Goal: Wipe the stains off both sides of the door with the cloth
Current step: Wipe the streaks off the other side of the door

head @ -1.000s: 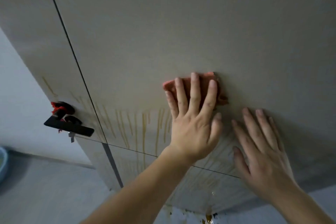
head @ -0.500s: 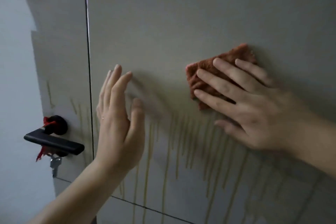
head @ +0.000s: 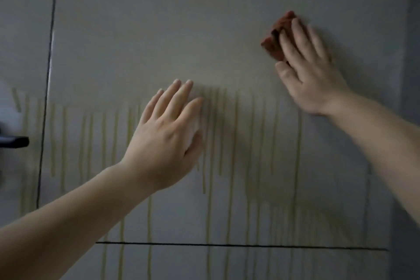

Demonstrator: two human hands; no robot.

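- The cloth (head: 276,38) was pressed flat to the door (head: 159,29) under the right hand (head: 311,75), fingers extended, for wiping pressure.
- The left hand (head: 166,141), fingers straight and empty, was laid over the stains (head: 235,132), seemingly as a brace.

cloth (head: 273,41) upper right of stains (head: 213,134) on door (head: 159,18).

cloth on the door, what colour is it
Reddish-brown: the fuzzy cloth under the fingers of the right hand, seen in the head view.

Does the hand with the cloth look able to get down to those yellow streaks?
Probably yes: the right hand presses the cloth on the door just above the streaks, nothing between.
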